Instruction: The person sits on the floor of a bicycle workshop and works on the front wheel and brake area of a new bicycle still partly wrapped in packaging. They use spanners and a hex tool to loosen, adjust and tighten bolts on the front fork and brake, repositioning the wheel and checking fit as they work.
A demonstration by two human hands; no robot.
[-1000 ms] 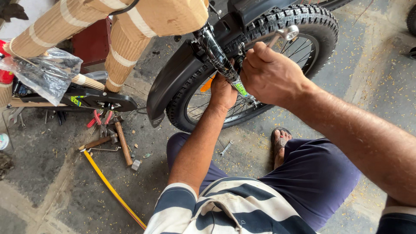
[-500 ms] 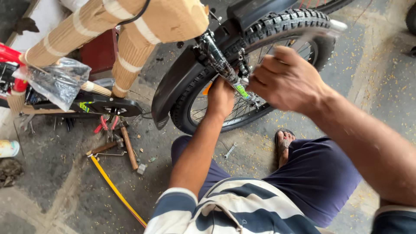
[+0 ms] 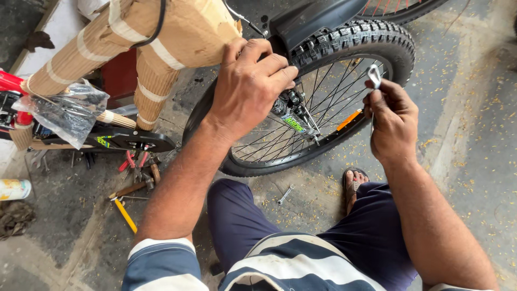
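Left hand [image 3: 249,89] is up in the upper middle of the frame, fingers curled and closed around something at the fork [image 3: 293,121] of the bike, right where the cardboard wrap [image 3: 161,37] ends. Can't really make out what it's pinching since the knuckles cover it. Right hand [image 3: 393,121] sits right of centre, closed around a silver spanner [image 3: 374,75]; only the ring end pokes out above the fingers, the rest of the shaft is mostly hidden in the grip.

The wheel [image 3: 344,70] fills the top centre, with its upper edge and the black mudguard [image 3: 318,16] cut off by the frame. There's an orange reflector [image 3: 350,119] in the spokes between the two hands.

Lower left on the floor there's a pile of tools [image 3: 137,175], pliers and a yellow-handled thing, kind of jumbled so hard to sort out. A small spanner [image 3: 285,195] lies on the floor under the wheel. Plastic bag [image 3: 67,110] at far left hangs over a red frame bit, half cut off.
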